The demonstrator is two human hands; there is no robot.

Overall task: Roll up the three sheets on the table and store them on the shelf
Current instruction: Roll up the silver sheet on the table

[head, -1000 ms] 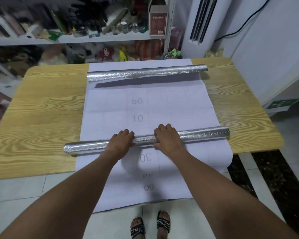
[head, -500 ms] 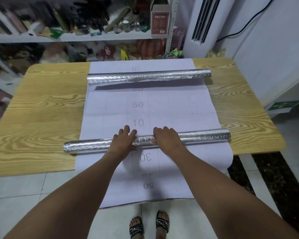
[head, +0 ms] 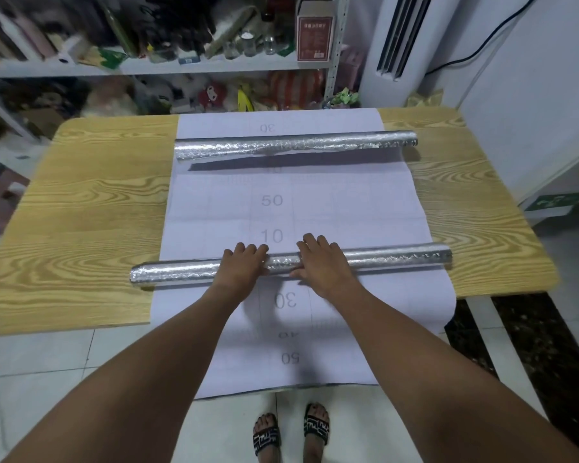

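Now | left hand (head: 243, 267), right hand (head: 321, 262) atop near roll (head: 181, 274) | sheet (head: 348, 202) overhangs table (head: 97, 202)

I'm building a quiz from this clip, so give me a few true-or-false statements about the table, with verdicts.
1. The left hand and the right hand both rest on the near silver roll. True.
2. The far silver roll stands upright. False: it lies across the white sheet.
3. The white sheet hangs over the near edge of the table. True.
4. The white sheet is fully rolled up. False: it lies spread out flat.
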